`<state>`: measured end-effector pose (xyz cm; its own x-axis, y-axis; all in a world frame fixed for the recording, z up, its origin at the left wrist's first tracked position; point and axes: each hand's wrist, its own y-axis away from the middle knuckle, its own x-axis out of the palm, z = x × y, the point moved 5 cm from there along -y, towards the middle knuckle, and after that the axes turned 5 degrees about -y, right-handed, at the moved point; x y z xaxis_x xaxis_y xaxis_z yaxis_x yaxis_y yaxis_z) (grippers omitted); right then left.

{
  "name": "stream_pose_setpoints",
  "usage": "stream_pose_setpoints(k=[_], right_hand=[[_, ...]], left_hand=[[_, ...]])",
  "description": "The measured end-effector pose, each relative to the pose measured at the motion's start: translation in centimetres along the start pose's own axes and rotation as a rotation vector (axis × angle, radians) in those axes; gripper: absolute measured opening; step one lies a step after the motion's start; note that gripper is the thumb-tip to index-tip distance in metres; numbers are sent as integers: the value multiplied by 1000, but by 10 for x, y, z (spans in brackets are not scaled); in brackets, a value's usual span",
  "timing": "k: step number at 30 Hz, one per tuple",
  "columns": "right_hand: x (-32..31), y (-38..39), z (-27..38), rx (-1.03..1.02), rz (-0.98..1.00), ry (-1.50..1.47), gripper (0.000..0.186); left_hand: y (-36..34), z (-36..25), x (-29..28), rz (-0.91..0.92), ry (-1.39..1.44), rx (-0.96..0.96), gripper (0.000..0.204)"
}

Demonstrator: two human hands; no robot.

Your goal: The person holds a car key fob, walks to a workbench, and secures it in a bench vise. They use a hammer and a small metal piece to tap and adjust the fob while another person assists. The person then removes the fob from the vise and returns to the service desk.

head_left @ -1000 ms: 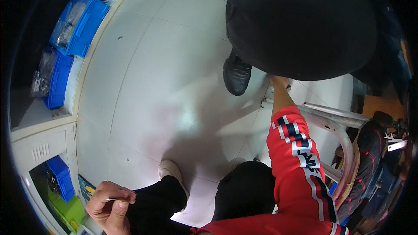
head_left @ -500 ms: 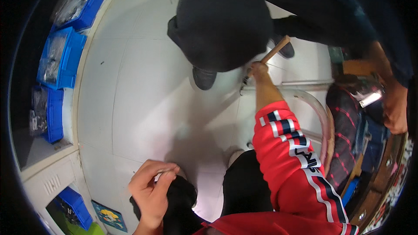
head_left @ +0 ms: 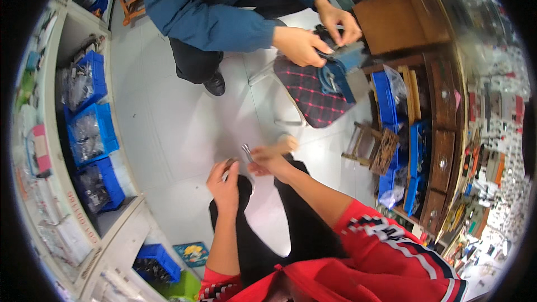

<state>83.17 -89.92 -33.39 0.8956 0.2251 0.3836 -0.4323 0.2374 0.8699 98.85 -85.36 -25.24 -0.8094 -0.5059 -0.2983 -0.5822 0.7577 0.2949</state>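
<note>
My left hand (head_left: pixel 225 185) is closed, pinching a small dark flat piece (head_left: pixel 230 162) between thumb and fingers; its exact kind is too small to tell. Close beside it, my right hand (head_left: pixel 269 162) grips a hammer with a wooden handle (head_left: pixel 286 145). The silver hammer head (head_left: pixel 246 151) sticks out on the side toward my left hand, apart from the small piece. Both hands are above my knees.
Ahead, another person's hands (head_left: pixel 305 46) work at a blue vise (head_left: pixel 335 78) on a checked stool seat (head_left: pixel 313 98). Blue bins (head_left: pixel 92 134) line the left shelf. At right stand a small wooden stool (head_left: pixel 372 148), more bins and a drawer cabinet (head_left: pixel 439 156).
My right hand has drawn back from far ahead with the hammer, close to my left hand. The view has turned right, and the other person now sits more upright, hands on the vise.
</note>
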Motion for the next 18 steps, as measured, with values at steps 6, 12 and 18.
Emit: stream_pose_setpoints(k=[6, 12, 18], right_hand=[[-23, 234, 5, -110, 368, -604, 67], [-128, 286, 7, 174, 56, -688, 33], [-236, 288, 38, -120, -171, 210, 64]], left_hand=[[-13, -156, 89, 110, -35, 210, 14], [-44, -175, 201, -98, 14, 366, 11], [-44, -166, 259, -429, -77, 351, 10]])
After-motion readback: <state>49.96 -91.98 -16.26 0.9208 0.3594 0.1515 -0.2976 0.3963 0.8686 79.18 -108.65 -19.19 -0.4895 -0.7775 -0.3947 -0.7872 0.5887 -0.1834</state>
